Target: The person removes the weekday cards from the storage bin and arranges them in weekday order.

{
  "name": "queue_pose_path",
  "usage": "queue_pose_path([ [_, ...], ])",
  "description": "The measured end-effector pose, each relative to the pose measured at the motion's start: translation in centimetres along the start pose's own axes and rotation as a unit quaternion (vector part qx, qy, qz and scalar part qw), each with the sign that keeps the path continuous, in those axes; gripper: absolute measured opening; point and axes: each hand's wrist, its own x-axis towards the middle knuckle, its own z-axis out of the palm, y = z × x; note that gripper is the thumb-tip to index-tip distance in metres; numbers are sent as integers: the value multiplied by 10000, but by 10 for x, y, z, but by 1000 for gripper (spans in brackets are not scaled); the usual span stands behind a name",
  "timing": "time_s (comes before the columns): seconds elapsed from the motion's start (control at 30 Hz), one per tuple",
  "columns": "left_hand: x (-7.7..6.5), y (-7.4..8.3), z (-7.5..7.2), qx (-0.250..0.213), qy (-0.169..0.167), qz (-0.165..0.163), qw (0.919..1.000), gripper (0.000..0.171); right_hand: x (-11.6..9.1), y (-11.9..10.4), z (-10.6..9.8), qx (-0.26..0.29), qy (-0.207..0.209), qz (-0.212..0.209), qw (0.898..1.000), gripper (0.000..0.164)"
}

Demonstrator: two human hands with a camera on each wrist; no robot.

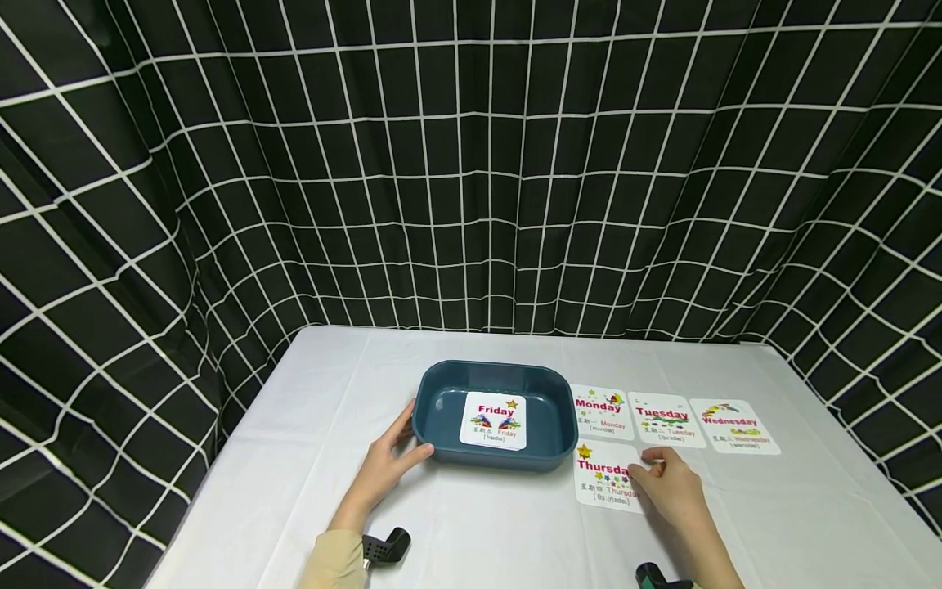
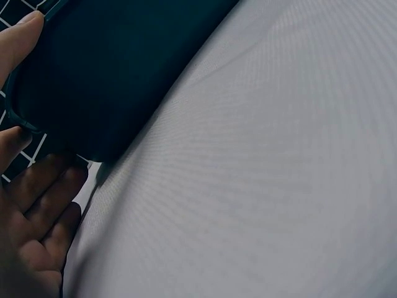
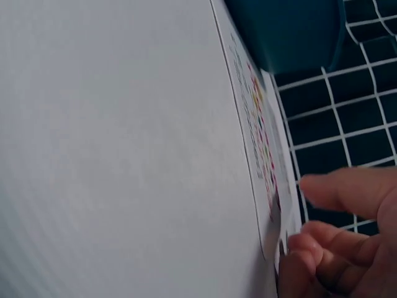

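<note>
A dark blue rectangular plastic basin point(image 1: 548, 409) stands on the table, with a white Friday card point(image 1: 493, 421) lying inside it. My left hand point(image 1: 383, 470) holds the basin's left end, thumb at the front rim and index finger at the left side. In the left wrist view the other fingers point(image 2: 46, 198) lie loosely bent beside it. My right hand point(image 1: 671, 488) is at the right edge of the Thursday card point(image 1: 605, 483), which lies flat. The right wrist view shows its thumb point(image 3: 347, 189) apart from the bent fingers, with nothing between them.
Right of the basin lies a row of cards: Monday point(image 1: 602, 413), Tuesday point(image 1: 665, 421) and Wednesday point(image 1: 734, 427), above the Thursday card. A white cloth covers the table point(image 1: 486, 523). Black curtains with a white grid point(image 1: 486, 188) hang behind and at both sides.
</note>
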Motion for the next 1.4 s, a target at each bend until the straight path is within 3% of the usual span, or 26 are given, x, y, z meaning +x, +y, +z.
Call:
queue_pose_path([
  [0.33,1,3,1,-30,-73,-21,10000,78,0,-9,-7,232,11,-150,9996,40],
  [0.67,0,3,1,8,-65,7,10000,78,6,-38,-10,380,-23,-438,9983,38],
  [0.87,0,2,0,-22,-65,-23,10000,79,10,-58,-4,522,81,-556,9971,33],
  [1.17,-1,0,-1,-47,-48,-32,10000,78,15,-91,10,735,437,-1135,9899,26],
  [1.4,1,-1,-1,4,-35,-4,10000,79,18,-112,16,943,379,-1164,9880,26],
])
